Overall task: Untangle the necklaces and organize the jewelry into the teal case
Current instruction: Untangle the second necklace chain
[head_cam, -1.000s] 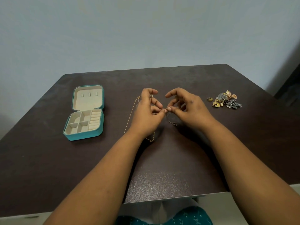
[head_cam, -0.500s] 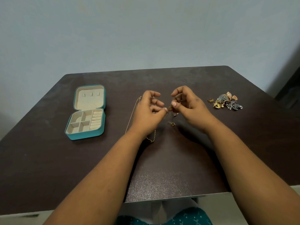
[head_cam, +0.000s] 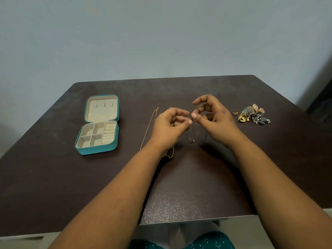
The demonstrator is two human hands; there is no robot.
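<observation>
My left hand (head_cam: 168, 128) and my right hand (head_cam: 213, 119) are raised just above the middle of the dark table, fingertips nearly touching. Both pinch a thin, barely visible chain between thumb and fingers; a small pendant (head_cam: 191, 140) dangles from it below the hands. A gold necklace (head_cam: 148, 130) lies on the table to the left of my left hand, its lower end showing under my wrist. The teal case (head_cam: 98, 148) lies open at the left, lid flat, its beige compartments holding nothing I can see.
A pile of rings, earrings and brooches (head_cam: 252, 115) sits at the right of the table, with one gold ring (head_cam: 234, 112) just left of it. The dark table (head_cam: 179, 194) ends close to my body; a pale wall stands behind.
Both hands have lifted slightly and my right hand's fingers have spread open upward. The pendant now hangs lower between the hands; the chain has been drawn out.
</observation>
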